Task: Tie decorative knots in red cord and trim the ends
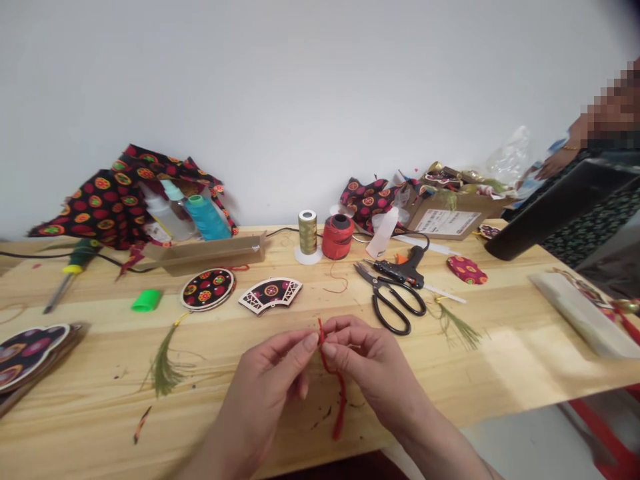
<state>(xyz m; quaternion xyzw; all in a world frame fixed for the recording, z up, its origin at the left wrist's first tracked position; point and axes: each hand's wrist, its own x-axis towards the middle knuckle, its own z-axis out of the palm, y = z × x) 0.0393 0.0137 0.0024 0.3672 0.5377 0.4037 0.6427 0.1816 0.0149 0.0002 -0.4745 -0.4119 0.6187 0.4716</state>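
My left hand (pixel 273 377) and my right hand (pixel 367 363) meet over the front of the wooden table (pixel 500 360). Both pinch a red cord (pixel 341 400) between thumb and forefinger. A short loop of it sticks up above the fingertips and its tail hangs down between my wrists. Just beyond my hands lie a fan-shaped ornament (pixel 271 294) and a round ornament (pixel 208 289) with a green tassel (pixel 164 363).
Black scissors (pixel 393 301) and a black glue gun (pixel 403 269) lie right of centre, behind them a red thread spool (pixel 337 237) and a gold spool (pixel 307 233). Patterned fabric (pixel 107 197), bottles and a cardboard box (pixel 445 217) line the wall. Another person's arm (pixel 575 150) shows at far right.
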